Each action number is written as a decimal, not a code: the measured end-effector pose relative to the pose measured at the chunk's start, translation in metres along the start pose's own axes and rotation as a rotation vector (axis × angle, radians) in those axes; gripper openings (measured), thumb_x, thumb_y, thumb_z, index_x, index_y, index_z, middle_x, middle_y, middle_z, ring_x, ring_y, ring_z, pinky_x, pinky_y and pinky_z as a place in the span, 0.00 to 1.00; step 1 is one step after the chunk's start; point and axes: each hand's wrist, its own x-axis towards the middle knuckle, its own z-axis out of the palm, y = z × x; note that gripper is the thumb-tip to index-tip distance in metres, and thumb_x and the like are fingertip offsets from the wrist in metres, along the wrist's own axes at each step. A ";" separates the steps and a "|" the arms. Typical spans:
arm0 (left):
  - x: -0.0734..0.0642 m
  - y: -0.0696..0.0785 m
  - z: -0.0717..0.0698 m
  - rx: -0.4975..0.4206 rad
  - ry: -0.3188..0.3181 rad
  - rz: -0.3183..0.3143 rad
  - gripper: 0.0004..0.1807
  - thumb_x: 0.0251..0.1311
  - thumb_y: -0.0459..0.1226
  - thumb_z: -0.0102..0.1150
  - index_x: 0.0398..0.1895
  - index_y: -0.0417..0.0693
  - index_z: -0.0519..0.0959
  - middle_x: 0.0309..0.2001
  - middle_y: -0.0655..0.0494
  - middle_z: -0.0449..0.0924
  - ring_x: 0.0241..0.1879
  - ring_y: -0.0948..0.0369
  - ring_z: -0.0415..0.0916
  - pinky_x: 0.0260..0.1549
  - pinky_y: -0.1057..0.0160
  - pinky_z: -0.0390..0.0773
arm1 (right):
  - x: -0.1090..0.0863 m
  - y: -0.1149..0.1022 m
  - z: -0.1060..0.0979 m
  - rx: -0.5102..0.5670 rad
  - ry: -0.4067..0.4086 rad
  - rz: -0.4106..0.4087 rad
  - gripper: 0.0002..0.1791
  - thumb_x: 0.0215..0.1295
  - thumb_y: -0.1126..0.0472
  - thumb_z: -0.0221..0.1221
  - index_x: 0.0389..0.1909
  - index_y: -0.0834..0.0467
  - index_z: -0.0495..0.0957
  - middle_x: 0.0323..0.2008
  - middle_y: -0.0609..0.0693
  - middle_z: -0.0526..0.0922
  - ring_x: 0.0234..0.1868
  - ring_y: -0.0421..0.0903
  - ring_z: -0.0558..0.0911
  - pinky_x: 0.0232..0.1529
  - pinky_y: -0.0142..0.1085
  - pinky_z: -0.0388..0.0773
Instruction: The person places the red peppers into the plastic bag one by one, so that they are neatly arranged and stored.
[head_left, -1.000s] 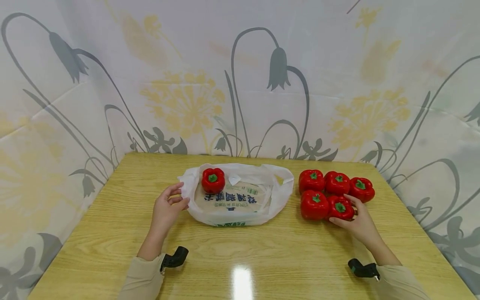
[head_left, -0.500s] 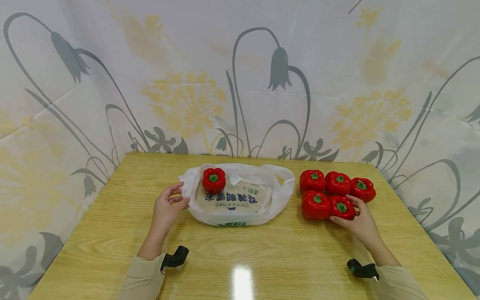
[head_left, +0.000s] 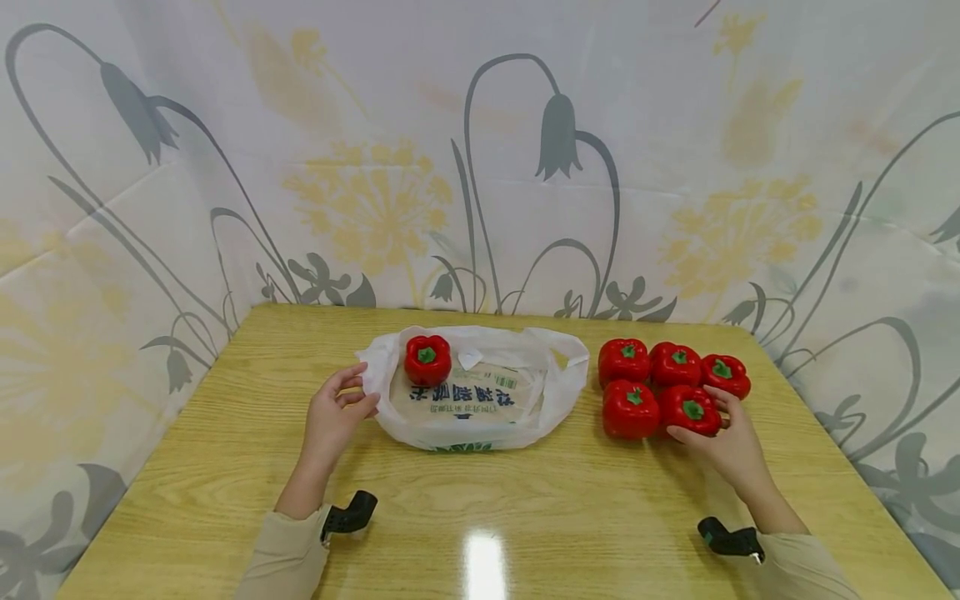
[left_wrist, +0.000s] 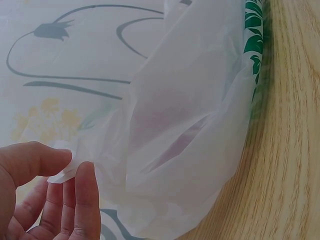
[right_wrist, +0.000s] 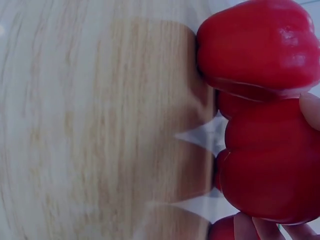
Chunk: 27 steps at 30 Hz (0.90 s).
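My right hand (head_left: 731, 442) grips a red bell pepper (head_left: 692, 410) with a green stem, thumb on the near side and fingers round the far side. In the right wrist view this bell pepper (right_wrist: 275, 160) shows a gap between its underside and the table. At the left, my left hand (head_left: 339, 417) pinches the edge of a white plastic bag (head_left: 558, 400) between thumb and fingers; the left wrist view shows the pinched film close up beside the bag's side (left_wrist: 190, 125). Inside the spread bag, one red bell pepper (head_left: 427, 360) sits at the back left.
Several more red bell peppers (head_left: 632, 410) stand grouped right of the bag, close beside the held one. All rest on a wood-grain table (head_left: 450, 492). A flower-patterned cloth (head_left: 480, 167) hangs behind the table. Each wrist wears a small black camera (head_left: 351, 512).
My right hand has lifted the front right bell pepper slightly and moved it a little to the right, away from its neighbour. The left hand keeps its place at the bag.
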 end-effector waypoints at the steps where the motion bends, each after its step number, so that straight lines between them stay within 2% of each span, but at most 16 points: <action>1: 0.000 0.000 0.000 0.001 0.000 0.000 0.27 0.58 0.27 0.58 0.62 0.42 0.68 0.50 0.46 0.64 0.37 0.66 0.71 0.34 0.70 0.80 | 0.000 -0.001 -0.001 0.003 0.008 -0.001 0.49 0.52 0.53 0.68 0.67 0.67 0.51 0.59 0.71 0.56 0.51 0.63 0.62 0.42 0.46 0.68; 9: 0.000 0.000 0.000 0.002 0.001 -0.001 0.27 0.58 0.27 0.58 0.62 0.41 0.68 0.50 0.46 0.64 0.37 0.66 0.71 0.33 0.71 0.80 | -0.001 -0.011 -0.006 0.013 0.056 -0.014 0.47 0.53 0.56 0.68 0.68 0.65 0.52 0.59 0.69 0.57 0.52 0.62 0.62 0.42 0.42 0.68; 14: 0.000 0.001 0.000 0.004 -0.001 0.000 0.27 0.58 0.27 0.58 0.62 0.42 0.67 0.50 0.46 0.64 0.37 0.66 0.71 0.33 0.71 0.80 | -0.003 -0.018 -0.009 0.014 0.073 -0.008 0.47 0.54 0.54 0.68 0.68 0.65 0.52 0.59 0.69 0.58 0.52 0.62 0.61 0.41 0.43 0.68; 19: -0.001 0.001 0.000 0.004 -0.001 -0.001 0.27 0.58 0.27 0.58 0.62 0.42 0.67 0.50 0.46 0.64 0.37 0.66 0.71 0.33 0.71 0.80 | -0.003 -0.024 -0.012 0.003 0.089 -0.022 0.47 0.55 0.53 0.67 0.68 0.65 0.52 0.59 0.68 0.58 0.51 0.58 0.60 0.36 0.34 0.67; 27: 0.000 0.002 0.000 0.008 0.000 -0.003 0.27 0.58 0.27 0.58 0.62 0.42 0.67 0.50 0.46 0.64 0.37 0.65 0.71 0.33 0.70 0.80 | -0.004 -0.033 -0.015 0.030 0.101 -0.038 0.46 0.55 0.53 0.66 0.69 0.63 0.51 0.61 0.65 0.58 0.51 0.55 0.60 0.35 0.25 0.67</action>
